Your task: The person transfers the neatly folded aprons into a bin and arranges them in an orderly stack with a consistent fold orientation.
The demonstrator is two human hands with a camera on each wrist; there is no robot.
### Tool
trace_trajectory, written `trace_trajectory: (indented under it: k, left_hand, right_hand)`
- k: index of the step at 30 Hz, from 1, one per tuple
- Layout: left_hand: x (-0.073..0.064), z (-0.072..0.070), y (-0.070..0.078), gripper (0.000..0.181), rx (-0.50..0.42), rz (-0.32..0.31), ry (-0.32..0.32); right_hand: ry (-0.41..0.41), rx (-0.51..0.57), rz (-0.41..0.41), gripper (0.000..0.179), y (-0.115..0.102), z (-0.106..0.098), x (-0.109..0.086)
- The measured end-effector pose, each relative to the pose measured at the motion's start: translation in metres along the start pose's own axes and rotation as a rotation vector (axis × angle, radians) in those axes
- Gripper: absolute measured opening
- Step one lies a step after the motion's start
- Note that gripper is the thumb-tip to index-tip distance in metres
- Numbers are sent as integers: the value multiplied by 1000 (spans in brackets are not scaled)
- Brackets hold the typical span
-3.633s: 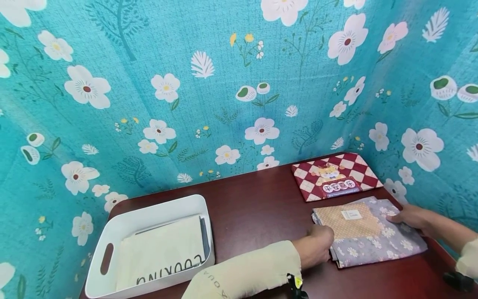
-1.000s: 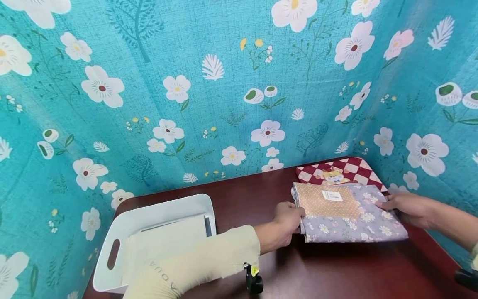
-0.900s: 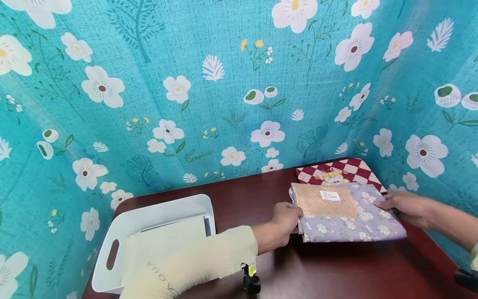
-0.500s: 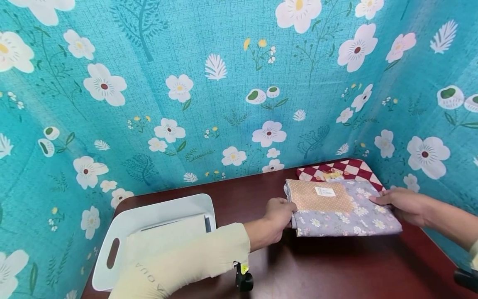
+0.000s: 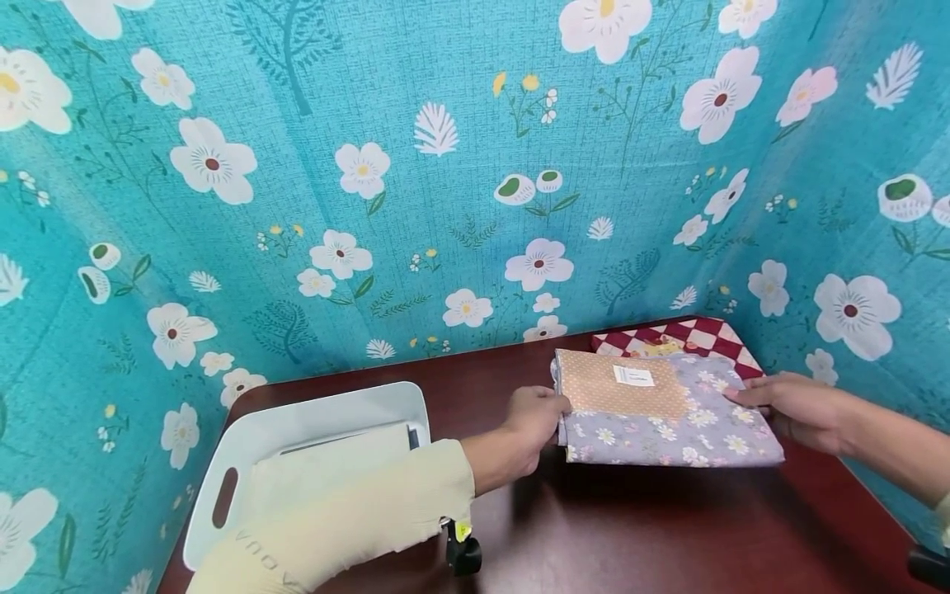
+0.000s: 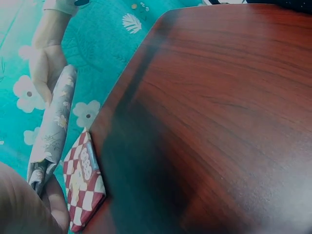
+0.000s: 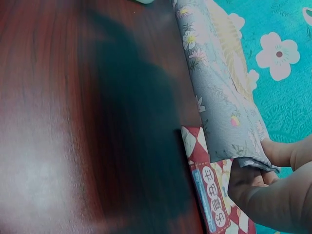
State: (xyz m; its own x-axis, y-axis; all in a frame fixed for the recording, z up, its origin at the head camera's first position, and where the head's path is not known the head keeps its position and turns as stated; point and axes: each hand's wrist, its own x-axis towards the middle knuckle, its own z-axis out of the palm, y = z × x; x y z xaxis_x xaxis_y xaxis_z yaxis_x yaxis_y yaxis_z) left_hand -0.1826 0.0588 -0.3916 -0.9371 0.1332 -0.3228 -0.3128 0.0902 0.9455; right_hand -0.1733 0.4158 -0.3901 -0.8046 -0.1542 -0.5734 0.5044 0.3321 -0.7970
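Observation:
A folded grey floral cloth [image 5: 668, 437] with an orange dotted panel and a white label hangs level above the table, its shadow below. My left hand [image 5: 536, 421] grips its left edge, thumb on top. At the opposite edge my right hand [image 5: 809, 412] pinches it between thumb and fingers. In the left wrist view, the layers of the cloth [image 6: 54, 122] show edge-on between the two hands. The right wrist view shows the right fingers [image 7: 248, 187] under the fold of the cloth [image 7: 226, 112].
Behind the cloth, a red-and-cream checked folded cloth [image 5: 716, 337] with a cartoon animal lies at the table's back right corner. A white bin [image 5: 393, 402] holding a cream folded cloth [image 5: 341, 458] stands on the left of the dark red table [image 5: 631, 536]. Flowered turquoise fabric [image 5: 445, 206] surrounds the back.
Both hands first lay at the floral cloth on the table's right. They have since lifted it and carried it left, where it overlaps the checked cloth in the head view.

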Motion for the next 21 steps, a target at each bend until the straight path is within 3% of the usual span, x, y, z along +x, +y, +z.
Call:
trace_trajectory:
  k: [9, 15, 21]
  left_hand:
    - [-2, -16, 1, 22, -11, 20, -19]
    - [-5, -25, 0, 14, -1, 23, -44]
    - [-9, -36, 3, 12, -3, 26, -34]
  right_hand:
    - [18, 27, -13, 44, -11, 14, 3]
    - [23, 47, -10, 50, -16, 20, 3]
    - [6, 63, -19, 41, -21, 28, 4]
